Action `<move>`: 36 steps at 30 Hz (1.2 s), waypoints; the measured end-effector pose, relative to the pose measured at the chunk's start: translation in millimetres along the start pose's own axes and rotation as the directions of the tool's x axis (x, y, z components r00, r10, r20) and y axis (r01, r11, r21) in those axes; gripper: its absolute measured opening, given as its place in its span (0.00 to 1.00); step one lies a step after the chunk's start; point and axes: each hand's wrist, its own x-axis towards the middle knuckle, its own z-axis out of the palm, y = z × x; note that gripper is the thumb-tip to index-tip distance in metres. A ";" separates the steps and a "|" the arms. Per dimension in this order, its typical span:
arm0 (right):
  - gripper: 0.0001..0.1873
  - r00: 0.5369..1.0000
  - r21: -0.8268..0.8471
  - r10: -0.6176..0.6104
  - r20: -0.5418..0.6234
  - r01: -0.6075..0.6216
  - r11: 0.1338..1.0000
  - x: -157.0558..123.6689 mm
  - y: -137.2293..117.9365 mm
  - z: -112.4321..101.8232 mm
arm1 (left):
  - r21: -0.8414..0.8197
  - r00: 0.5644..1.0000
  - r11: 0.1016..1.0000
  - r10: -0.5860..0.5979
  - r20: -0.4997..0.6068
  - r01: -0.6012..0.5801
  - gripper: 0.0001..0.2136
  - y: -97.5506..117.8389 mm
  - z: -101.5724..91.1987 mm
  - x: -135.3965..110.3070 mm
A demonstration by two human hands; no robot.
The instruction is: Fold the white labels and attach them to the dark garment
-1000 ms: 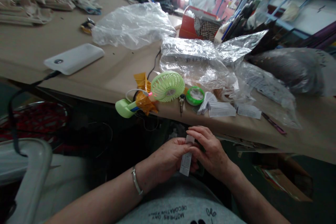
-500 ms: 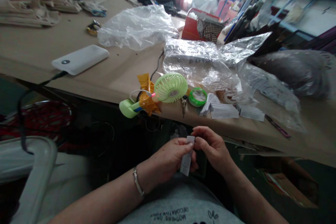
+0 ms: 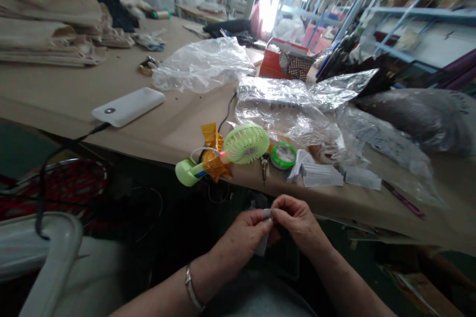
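In front of my body, below the table edge, my left hand (image 3: 250, 234) pinches a narrow white printed label (image 3: 262, 244) between thumb and fingers. Most of the label lies behind that hand, its lower end hanging down. My right hand (image 3: 297, 217) meets it at the top, thumb and forefinger closed on the label's upper end. On the table edge beyond are stacks of white labels (image 3: 323, 176), another stack of labels (image 3: 362, 178), a green round tin (image 3: 283, 155) and a small metal-tipped tool (image 3: 264, 168).
A green handheld fan (image 3: 246, 143) is taped to the table edge. Farther back lie clear plastic bags (image 3: 204, 64), a white power bank (image 3: 129, 107) with a black cable, and a red box (image 3: 284, 59). Pink-handled tweezers or snips (image 3: 403, 199) lie at right, a white chair (image 3: 55, 267) at lower left.
The camera has tilted up, so the table sits lower in view. My right thumb and forefinger have closed on the label's top end, and my left hand now covers more of it.
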 end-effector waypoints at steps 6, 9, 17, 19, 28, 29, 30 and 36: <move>0.09 0.986 -0.130 -0.141 -0.094 0.128 0.983 9.7 -1.1 5.9 | 0.268 0.939 0.942 0.263 -0.221 -0.201 0.07 3.9 -10.6 7.3; 0.10 0.977 -0.148 -0.168 -0.129 0.148 0.978 15.7 -0.6 8.8 | 0.389 0.895 0.887 0.363 -0.260 -0.247 0.07 8.5 -15.4 10.7; 0.08 0.955 -0.229 -0.257 -0.145 0.220 0.948 25.2 -1.4 13.2 | 0.556 0.831 0.776 0.498 -0.247 -0.300 0.09 16.4 -21.2 19.2; 0.08 0.945 -0.274 -0.287 -0.154 0.238 0.932 26.0 -1.8 12.8 | 0.559 0.824 0.769 0.511 -0.245 -0.310 0.09 16.4 -21.5 20.8; 0.06 0.900 -0.400 -0.401 -0.169 0.309 0.863 30.0 -0.2 12.6 | 0.603 0.789 0.732 0.555 -0.262 -0.315 0.08 17.1 -21.9 22.4; 0.06 0.898 -0.404 -0.405 -0.171 0.311 0.860 30.5 -0.1 12.7 | 0.602 0.789 0.734 0.555 -0.264 -0.315 0.08 17.3 -21.9 22.7; 0.06 0.896 -0.406 -0.409 -0.171 0.314 0.858 31.0 -0.1 12.7 | 0.600 0.787 0.735 0.556 -0.268 -0.316 0.08 17.6 -21.9 23.1; 0.06 0.892 -0.410 -0.416 -0.179 0.316 0.855 32.5 -0.7 12.7 | 0.612 0.778 0.728 0.564 -0.278 -0.309 0.07 18.8 -21.4 25.9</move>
